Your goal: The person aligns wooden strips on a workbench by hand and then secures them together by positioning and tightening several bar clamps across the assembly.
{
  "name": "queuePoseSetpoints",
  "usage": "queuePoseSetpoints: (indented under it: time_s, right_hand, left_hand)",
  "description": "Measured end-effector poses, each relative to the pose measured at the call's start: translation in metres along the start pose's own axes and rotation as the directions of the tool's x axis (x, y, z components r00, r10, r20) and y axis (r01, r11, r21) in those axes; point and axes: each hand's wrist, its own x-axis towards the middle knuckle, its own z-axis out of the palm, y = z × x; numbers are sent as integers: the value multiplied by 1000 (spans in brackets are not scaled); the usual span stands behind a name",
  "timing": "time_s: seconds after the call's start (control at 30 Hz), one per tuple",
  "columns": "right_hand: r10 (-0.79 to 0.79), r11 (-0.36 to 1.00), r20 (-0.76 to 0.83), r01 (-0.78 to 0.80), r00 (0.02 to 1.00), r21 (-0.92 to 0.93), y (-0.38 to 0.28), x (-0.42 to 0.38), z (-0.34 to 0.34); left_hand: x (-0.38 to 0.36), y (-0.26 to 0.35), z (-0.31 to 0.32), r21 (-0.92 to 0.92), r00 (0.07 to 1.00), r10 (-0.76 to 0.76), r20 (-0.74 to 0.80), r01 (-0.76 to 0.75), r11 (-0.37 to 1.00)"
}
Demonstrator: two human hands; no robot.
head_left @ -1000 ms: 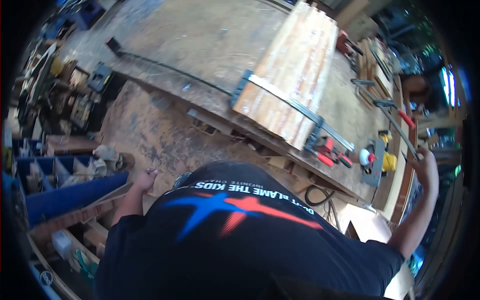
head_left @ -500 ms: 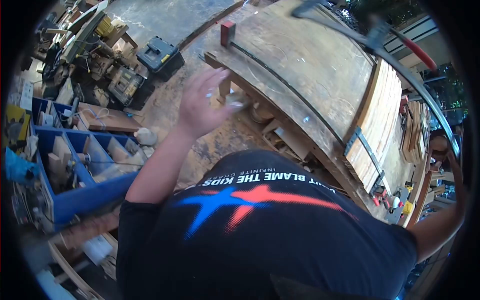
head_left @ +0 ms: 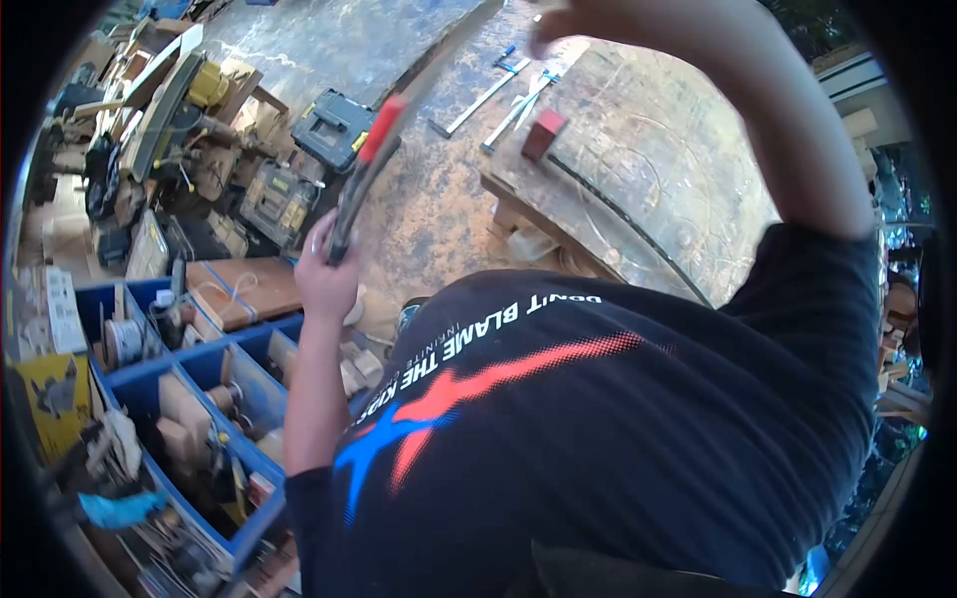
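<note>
My left hand is closed around the dark end of a bar clamp with a red part. The clamp slants up and away from the hand, and its long grey bar runs blurred toward the top edge. My right hand is at the top of the view, above the wooden workbench and close to the clamp's far end. It is smeared and partly cut off, so its grip does not show. A red clamp jaw and dark bar lie across the workbench corner.
Below my left arm stands a blue divided box with wood pieces and hardware. Black tool cases sit on the dusty floor beyond. More bar clamps lie past the bench corner. Machines and timber crowd the left.
The bar clamp has come from the right side to the left, and my open left hand has closed on it. My right arm has swung up across the bench. The view has turned left.
</note>
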Motion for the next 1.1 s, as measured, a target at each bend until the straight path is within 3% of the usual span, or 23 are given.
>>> queuePoseSetpoints:
  time_s: [0.07,0.13,0.17,0.2,0.23,0.27,0.3,0.33,0.37,0.4,0.47,0.6,0.7,0.8,0.83,0.93,0.97,1.07,1.1]
  right_hand:
    - [51,997,-3,-51,999,61,18,50,47]
    - [67,978,-15,-63,998,198,38,87,84]
    - [118,939,64,-132,991,318,39,94,81]
    - [177,927,110,-203,978,315,57,106,120]
    - [257,891,164,-300,952,340,66,107,168]
    - [353,816,270,-436,896,379,73,107,188]
    - [440,724,369,-566,819,393,80,106,209]
    - [498,563,524,-717,691,410,75,106,208]
    - [513,502,584,-771,629,391,70,102,212]
    - [526,429,633,-820,568,380,70,97,221]
    - [503,497,597,-774,625,392,60,72,242]
    - [791,155,536,-943,297,293,72,19,236]
    - [858,-23,514,-1000,-30,-20,122,-30,226]
    - [874,-210,456,-977,-170,39,186,-75,250]
    - [884,-237,424,-970,-195,50,209,-82,262]
    - [896,-82,431,-994,-106,-75,277,-85,299]
    - [919,-21,395,-1000,-10,23,297,-100,327]
    - [925,-10,380,-999,9,49,357,-61,382]
    - [930,39,363,-997,62,71,374,-52,407]
  left_hand:
    - [22,-101,-15,-30,993,63,-97,-67,997]
    - [33,-130,-45,77,975,-213,-58,217,973]
    - [39,-168,-58,88,964,-262,-46,265,960]
    - [51,-202,-72,101,953,-302,-29,303,947]
    - [67,-195,-80,103,904,-426,-35,427,898]
    - [89,-211,-92,137,877,-480,15,473,870]
    - [102,-299,-103,141,965,-262,10,258,956]
    - [118,-371,-110,161,954,-300,9,295,942]
    - [139,-377,-109,37,919,-393,22,392,919]
    - [168,-373,-112,44,893,-446,64,444,895]
    - [231,-353,-114,122,853,-498,155,484,866]
    - [366,-327,-85,195,825,-488,285,449,872]
    - [457,-311,-31,231,806,-455,379,394,890]
    - [536,-288,10,256,805,-431,407,353,900]
    - [560,-278,21,264,806,-426,411,342,902]
    - [632,-254,45,273,817,-421,393,334,902]
    - [655,-247,46,281,824,-417,384,326,903]
    - [717,-225,58,291,837,-408,364,314,904]
    - [738,-218,65,291,836,-409,366,314,904]
